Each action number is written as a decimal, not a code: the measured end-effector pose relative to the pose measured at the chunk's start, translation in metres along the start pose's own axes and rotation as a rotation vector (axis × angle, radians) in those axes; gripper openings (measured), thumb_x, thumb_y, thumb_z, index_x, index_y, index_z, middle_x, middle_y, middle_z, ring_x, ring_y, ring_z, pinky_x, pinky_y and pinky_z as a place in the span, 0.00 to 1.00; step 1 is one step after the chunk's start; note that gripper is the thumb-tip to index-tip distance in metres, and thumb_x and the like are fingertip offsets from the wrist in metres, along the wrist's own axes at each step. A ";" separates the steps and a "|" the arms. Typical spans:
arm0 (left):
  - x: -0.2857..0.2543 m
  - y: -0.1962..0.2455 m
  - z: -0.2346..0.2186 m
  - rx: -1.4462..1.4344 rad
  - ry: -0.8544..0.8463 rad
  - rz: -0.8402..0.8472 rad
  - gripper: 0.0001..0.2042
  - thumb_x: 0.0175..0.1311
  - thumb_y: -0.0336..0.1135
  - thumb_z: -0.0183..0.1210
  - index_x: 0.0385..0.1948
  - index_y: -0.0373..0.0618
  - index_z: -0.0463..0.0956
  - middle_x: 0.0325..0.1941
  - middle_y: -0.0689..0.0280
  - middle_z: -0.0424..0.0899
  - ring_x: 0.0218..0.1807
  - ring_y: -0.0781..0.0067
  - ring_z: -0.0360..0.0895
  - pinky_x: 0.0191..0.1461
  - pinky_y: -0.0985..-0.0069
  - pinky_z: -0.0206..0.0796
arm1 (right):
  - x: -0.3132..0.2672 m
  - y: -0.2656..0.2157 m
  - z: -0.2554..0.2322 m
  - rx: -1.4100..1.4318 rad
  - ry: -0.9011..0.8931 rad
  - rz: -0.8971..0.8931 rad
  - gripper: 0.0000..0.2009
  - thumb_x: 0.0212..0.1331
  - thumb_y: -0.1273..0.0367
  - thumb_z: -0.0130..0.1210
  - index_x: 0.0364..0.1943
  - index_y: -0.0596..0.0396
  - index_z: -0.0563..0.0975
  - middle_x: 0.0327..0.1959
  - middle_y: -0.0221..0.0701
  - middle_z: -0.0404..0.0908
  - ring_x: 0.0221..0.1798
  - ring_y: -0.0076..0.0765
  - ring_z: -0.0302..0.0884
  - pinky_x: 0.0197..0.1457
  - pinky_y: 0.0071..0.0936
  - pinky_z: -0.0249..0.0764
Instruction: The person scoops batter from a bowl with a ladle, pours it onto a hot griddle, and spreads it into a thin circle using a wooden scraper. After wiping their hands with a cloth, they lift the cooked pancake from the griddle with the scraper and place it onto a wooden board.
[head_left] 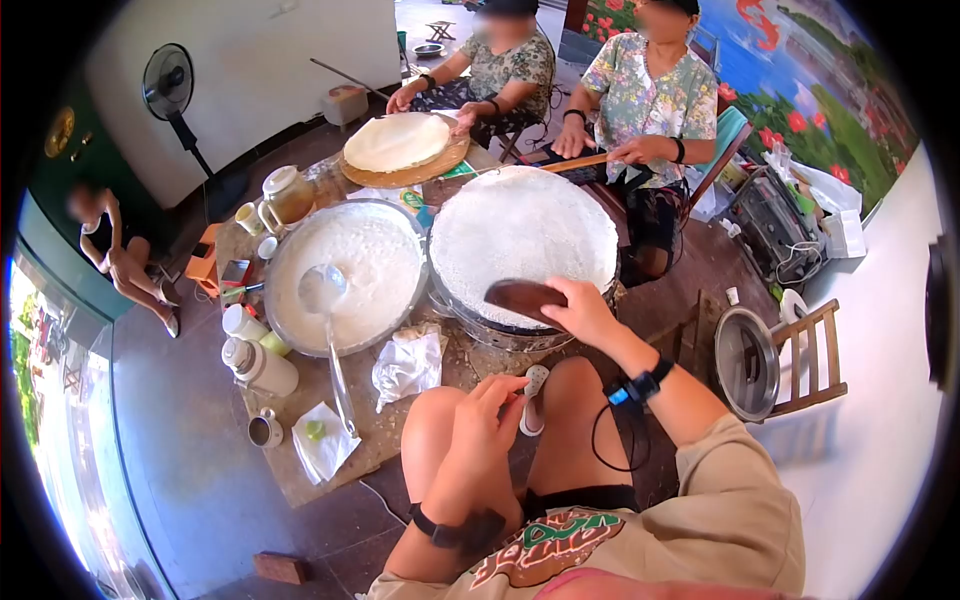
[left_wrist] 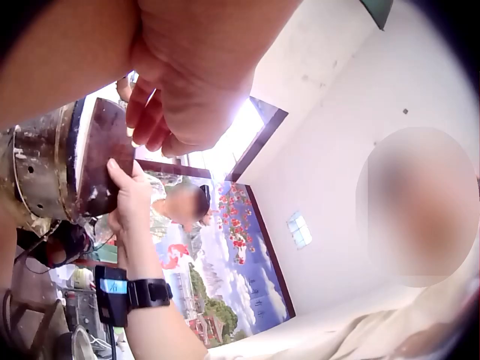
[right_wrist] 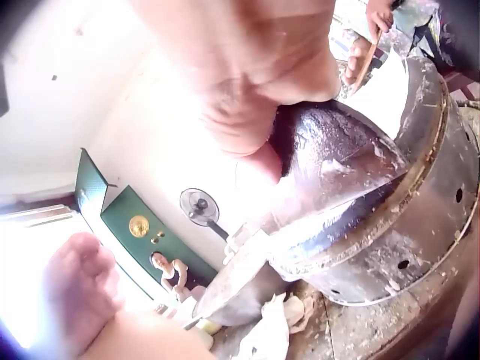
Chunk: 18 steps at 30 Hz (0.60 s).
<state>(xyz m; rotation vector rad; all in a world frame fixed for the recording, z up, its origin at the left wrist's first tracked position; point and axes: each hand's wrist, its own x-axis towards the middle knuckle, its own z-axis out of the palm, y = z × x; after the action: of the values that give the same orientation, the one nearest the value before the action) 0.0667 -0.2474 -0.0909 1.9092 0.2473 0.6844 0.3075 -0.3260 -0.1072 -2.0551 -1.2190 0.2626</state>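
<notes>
My right hand [head_left: 590, 315] holds a dark brown curved scraper [head_left: 522, 297] at the near edge of a round griddle [head_left: 520, 342]. A thin white sheet of batter [head_left: 525, 230] covers the griddle top. In the right wrist view, pale smears mark the scraper [right_wrist: 330, 157], which is tilted over the rim. My left hand [head_left: 490, 415] hovers by the left knee, fingers loosely bent and holding nothing. Left of the griddle stands a wide metal bowl [head_left: 272, 300] of white batter, a ladle [head_left: 322, 290] resting in it.
Across the table one person holds a wooden stick [head_left: 575, 162] at the griddle; another sits by a round board [head_left: 360, 176] bearing a white flatbread [head_left: 398, 142]. A crumpled cloth [head_left: 408, 368], a thermos [head_left: 262, 368] and a metal cup [head_left: 265, 430] stand along the near left side.
</notes>
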 end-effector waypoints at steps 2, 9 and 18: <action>0.001 -0.002 0.002 -0.018 -0.010 -0.005 0.10 0.54 0.22 0.57 0.39 0.40 0.76 0.35 0.58 0.79 0.30 0.67 0.78 0.29 0.75 0.69 | 0.029 0.010 0.007 0.000 -0.058 0.026 0.20 0.43 0.65 0.63 0.41 0.59 0.76 0.35 0.48 0.79 0.39 0.54 0.77 0.42 0.39 0.72; 0.006 -0.006 0.006 -0.031 -0.075 -0.089 0.11 0.53 0.20 0.58 0.39 0.38 0.76 0.36 0.60 0.79 0.33 0.70 0.78 0.35 0.79 0.69 | 0.122 0.055 0.016 -0.192 0.103 0.227 0.27 0.37 0.53 0.65 0.39 0.59 0.77 0.37 0.46 0.80 0.42 0.50 0.78 0.46 0.39 0.71; 0.011 -0.010 0.008 -0.063 -0.027 -0.066 0.12 0.53 0.20 0.57 0.40 0.40 0.76 0.37 0.58 0.79 0.33 0.66 0.78 0.34 0.76 0.70 | 0.124 0.088 -0.064 -0.447 0.195 0.623 0.29 0.43 0.50 0.63 0.46 0.57 0.76 0.47 0.49 0.77 0.52 0.53 0.74 0.52 0.42 0.70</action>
<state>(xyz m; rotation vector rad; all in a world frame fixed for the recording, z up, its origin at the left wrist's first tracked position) 0.0813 -0.2440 -0.0981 1.8412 0.2674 0.6153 0.4658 -0.2795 -0.0977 -2.7449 -0.5175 0.0702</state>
